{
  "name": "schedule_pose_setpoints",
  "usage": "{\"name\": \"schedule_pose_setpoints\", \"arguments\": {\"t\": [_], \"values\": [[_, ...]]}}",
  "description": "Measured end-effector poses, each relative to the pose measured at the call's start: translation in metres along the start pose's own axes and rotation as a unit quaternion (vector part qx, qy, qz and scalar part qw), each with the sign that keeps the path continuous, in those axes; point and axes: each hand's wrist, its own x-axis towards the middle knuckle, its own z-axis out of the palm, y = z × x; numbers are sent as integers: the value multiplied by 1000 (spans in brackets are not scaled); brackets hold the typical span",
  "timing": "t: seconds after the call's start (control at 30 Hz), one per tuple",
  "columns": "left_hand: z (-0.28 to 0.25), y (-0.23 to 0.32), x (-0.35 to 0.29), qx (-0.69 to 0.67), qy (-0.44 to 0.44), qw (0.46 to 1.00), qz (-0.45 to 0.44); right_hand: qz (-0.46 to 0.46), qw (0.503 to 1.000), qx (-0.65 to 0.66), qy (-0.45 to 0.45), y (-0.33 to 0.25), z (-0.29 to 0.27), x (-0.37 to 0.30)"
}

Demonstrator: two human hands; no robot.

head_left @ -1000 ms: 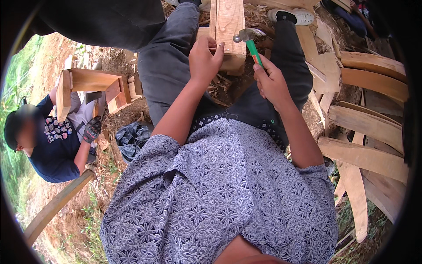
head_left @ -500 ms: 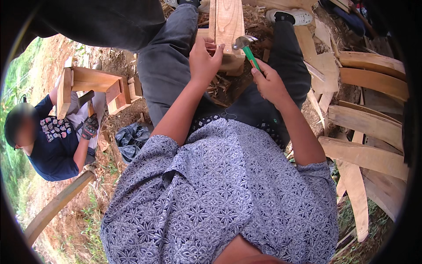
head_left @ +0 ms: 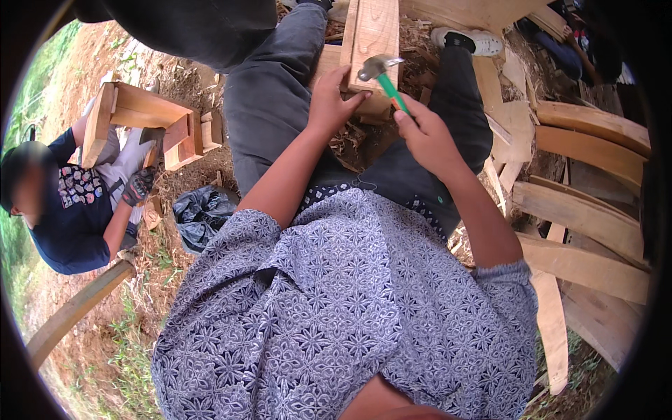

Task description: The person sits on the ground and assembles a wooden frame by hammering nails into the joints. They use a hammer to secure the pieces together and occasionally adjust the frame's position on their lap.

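Observation:
A pale wooden plank [head_left: 373, 35] lies lengthwise between my legs, reaching away from me. My left hand [head_left: 330, 105] presses against its near end, fingers spread over the edge. My right hand [head_left: 423, 136] grips the green handle of a hammer [head_left: 381, 73]. The steel head hangs just above the plank's near end, close to my left fingertips. I cannot see a nail under the head.
Curved wooden boards [head_left: 588, 203] are piled on the right. Wood shavings cover the ground under the plank. On the left another person [head_left: 77, 203] in a dark shirt and gloves works on a wooden frame [head_left: 147, 122]. A black bag [head_left: 199, 213] lies nearby.
The hammer head has swung a little to the left and now hangs over the plank's near end. My left hand stays on the plank. The person on the left has shifted slightly.

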Motion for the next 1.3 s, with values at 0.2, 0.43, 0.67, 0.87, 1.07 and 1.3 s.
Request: {"name": "schedule_pose_setpoints", "arguments": {"t": [0.2,0.43,0.67,0.87,1.07,1.3], "values": [[-4,-6,-5,-30,8,999,-43,-69,954,261,132,-59,-15,-12],[-4,0,-4,-28,6,998,-52,59,990,131,3,-27,-1,3],[-3,4,-1,-26,0,999,-47,-39,992,19,120,0,9,5],[-9,3,-4,-26,-5,997,-79,6,967,230,109,-50,-8,-2],[-8,6,-1,-26,-12,997,-74,193,964,181,-28,-25,18,4],[-5,-7,-3,-32,8,998,-60,32,940,302,153,-46,-5,6]]}}
